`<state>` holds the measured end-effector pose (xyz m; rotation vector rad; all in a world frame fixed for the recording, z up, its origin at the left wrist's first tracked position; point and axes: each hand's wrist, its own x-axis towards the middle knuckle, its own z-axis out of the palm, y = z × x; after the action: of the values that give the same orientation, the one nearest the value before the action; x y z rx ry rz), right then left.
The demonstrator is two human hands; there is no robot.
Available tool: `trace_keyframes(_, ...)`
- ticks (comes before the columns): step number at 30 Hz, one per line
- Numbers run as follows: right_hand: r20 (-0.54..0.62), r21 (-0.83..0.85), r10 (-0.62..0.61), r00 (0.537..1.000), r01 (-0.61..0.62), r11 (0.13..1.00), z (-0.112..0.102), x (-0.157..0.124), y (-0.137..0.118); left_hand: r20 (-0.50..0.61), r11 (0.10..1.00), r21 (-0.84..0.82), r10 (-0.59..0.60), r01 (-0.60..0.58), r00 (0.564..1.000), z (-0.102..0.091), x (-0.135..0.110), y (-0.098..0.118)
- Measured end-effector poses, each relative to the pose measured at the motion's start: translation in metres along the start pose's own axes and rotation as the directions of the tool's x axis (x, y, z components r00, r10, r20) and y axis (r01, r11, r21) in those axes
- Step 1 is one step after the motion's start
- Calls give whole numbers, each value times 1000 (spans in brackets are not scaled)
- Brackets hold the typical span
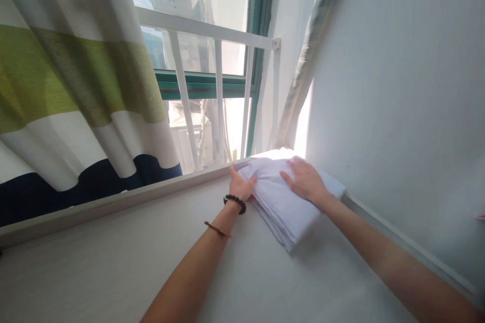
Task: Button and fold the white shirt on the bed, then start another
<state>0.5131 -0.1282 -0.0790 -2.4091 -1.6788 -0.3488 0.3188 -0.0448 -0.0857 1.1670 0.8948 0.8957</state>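
Observation:
A folded white cloth (288, 207) lies in the corner of a pale window ledge (151, 252), next to the wall. My right hand (305, 179) rests flat on top of the cloth with its fingers stretched out. My left hand (240, 185) touches the cloth's left edge; its fingers are partly under or against the fabric. A dark bead bracelet and a thin red cord sit on my left wrist.
A white window guard rail (212, 30) with vertical bars stands behind the ledge. A striped curtain (76, 86) in white, green and navy hangs at the left. A grey-white wall (397, 86) rises at the right, with a gathered sheer curtain (303, 70) in the corner.

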Motion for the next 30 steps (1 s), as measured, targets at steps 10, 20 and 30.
trace_keyframes(10, 23, 104, -90, 996, 87, 991, -6, 6, 13, -47, 760, 568, 412, -315, 910, 6, -12, 8)
trace_keyframes(20, -87, 142, -211, 974, 222, 965, 1, -85, -8, 532, 69, 819, 280, -569, 799, 22, 7, -10)
trace_keyframes(30, 69, 289, -213, 975, 185, 939, -30, -64, 6, 541, -1, 817, 349, -577, 766, 19, -9, -14)
